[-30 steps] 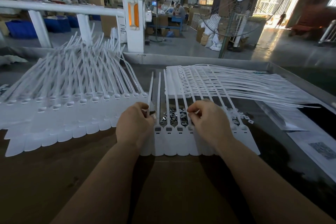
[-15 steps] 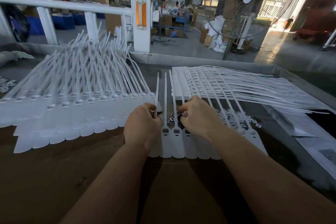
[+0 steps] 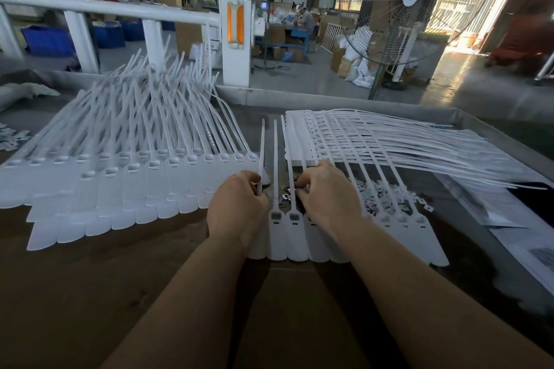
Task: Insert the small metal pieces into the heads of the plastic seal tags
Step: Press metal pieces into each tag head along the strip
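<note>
A row of white plastic seal tags (image 3: 285, 237) lies flat in front of me, heads toward me and thin tails pointing away. My left hand (image 3: 236, 210) pinches the tail of the leftmost tag in that row. My right hand (image 3: 328, 195) has its fingers curled down over a heap of small metal pieces (image 3: 286, 198) lying between the tails; the fingertips hide what they hold. More of the small pieces (image 3: 386, 192) are scattered under the tails to the right.
A big overlapping stack of seal tags (image 3: 126, 171) fills the left of the brown table (image 3: 90, 293). Another sheet of joined tags (image 3: 374, 141) fans out at the back right. A raised metal rim (image 3: 329, 99) edges the table. Papers (image 3: 509, 219) lie at right.
My right hand has slid left from the tag tails onto the metal pieces. The left hand keeps its pinch on the leftmost tail. My view has shifted slightly.
</note>
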`<act>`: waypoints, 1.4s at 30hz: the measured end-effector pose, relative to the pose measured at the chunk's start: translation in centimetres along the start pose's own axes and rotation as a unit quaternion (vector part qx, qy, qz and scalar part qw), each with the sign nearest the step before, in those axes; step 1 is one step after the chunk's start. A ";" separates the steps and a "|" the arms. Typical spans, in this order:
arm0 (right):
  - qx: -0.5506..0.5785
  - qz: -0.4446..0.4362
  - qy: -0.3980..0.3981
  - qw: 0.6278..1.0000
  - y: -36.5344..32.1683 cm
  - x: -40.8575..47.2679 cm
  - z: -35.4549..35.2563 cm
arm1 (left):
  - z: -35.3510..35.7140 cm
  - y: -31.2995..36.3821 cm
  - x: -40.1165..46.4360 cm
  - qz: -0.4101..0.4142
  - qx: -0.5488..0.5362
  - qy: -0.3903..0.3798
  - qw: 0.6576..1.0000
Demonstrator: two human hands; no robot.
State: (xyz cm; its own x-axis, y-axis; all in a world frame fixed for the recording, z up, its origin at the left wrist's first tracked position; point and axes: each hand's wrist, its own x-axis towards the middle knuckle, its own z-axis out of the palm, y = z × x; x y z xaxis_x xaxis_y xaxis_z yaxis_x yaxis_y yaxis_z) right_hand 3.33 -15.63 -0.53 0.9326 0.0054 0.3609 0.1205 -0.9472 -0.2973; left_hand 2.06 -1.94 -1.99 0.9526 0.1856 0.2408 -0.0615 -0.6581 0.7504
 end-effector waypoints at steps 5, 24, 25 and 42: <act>0.040 0.020 -0.005 0.999 0.3 0.0 -0.1 | 0.1 0.1 0.0 0.000 -0.001 0.002 1.000; 0.311 0.096 0.045 0.945 3.7 -2.2 -3.1 | 0.3 -0.3 0.3 0.005 -0.021 0.005 1.000; 0.314 0.100 0.051 0.943 4.0 -2.5 -3.1 | 0.3 -0.3 0.3 0.006 -0.021 0.006 1.000; 0.179 0.029 -0.100 0.978 4.8 -3.3 -3.8 | 0.0 -0.1 0.1 0.003 -0.021 -0.001 1.000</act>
State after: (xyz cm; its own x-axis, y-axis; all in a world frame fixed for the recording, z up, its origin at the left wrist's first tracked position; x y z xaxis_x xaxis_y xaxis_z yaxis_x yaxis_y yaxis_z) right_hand -0.51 -21.43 0.22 0.9850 0.0516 0.1644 0.1434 -0.7743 -0.6164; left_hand 2.19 -1.84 -2.08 0.9530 0.1802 0.2436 -0.0789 -0.6286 0.7737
